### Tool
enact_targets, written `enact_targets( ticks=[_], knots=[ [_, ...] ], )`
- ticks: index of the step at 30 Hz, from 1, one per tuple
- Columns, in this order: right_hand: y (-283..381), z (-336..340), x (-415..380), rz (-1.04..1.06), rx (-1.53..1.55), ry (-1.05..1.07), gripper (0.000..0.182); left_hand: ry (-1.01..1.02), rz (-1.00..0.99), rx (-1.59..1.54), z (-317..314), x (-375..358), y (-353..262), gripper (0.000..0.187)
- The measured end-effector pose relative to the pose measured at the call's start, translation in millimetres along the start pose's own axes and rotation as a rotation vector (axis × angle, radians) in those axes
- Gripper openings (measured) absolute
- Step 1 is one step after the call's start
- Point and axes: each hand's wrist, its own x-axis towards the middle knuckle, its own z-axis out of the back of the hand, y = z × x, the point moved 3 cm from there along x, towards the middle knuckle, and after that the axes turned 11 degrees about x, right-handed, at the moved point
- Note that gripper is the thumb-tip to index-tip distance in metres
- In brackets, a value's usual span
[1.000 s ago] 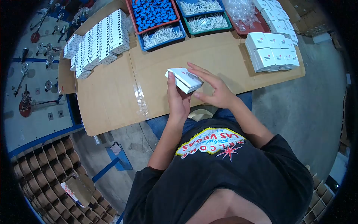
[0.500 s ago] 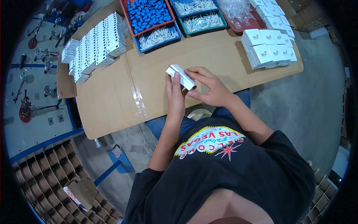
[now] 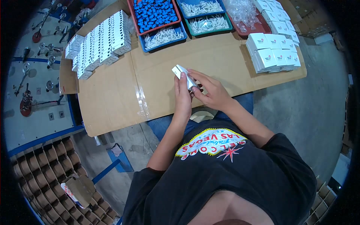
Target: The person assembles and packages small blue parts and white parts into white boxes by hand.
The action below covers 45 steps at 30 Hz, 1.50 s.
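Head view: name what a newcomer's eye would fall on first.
Probably the bright blue pieces heaped in the red tray at the far side of the cardboard surface. Nearer, the left hand and right hand hold a small white box. White stacks stand farther left and right.

Left hand (image 3: 182, 100) pointing forward, thumb (image 3: 183, 79) extended along the grip, right hand (image 3: 215, 93) angled inward, fingers (image 3: 202, 78) and thumb pinching, hands close together, both forearms (image 3: 245, 118) bare, converging.
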Motion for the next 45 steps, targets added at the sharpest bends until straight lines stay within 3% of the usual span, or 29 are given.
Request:
enact_targets(
  ticks=[6,21,23,34,39,41,45],
  knots=[
    [5,-12,-6,-0.027,0.036,-0.088,0.047,-0.019,-0.002,0.014,3,2,13,0.046],
    [1,-12,-4,-0.072,-0.068,0.002,0.051,-0.067,-0.007,0.035,4,7,17,0.04],
    [-4,-14,-6,0.036,-0.136,-0.033,0.052,-0.081,-0.011,0.048,1,8,18,0.039],
    [-4,-6,-7,-0.031,-0.142,0.057,0.053,-0.099,0.0,0.003,0,9,28,0.044],
    [0,7,-1,-0.003,0.024,0.077,0.049,0.043,0.036,-0.105,4,10,18,0.042],
    [-2,13,-3,-0.283,0.221,0.132,0.048,0.049,0.044,-0.079,6,10,16,0.042],
    [-12,14,-4,-0.297,0.215,0.083,0.047,0.029,0.005,-0.007,1,7,6,0.046]
  ],
)
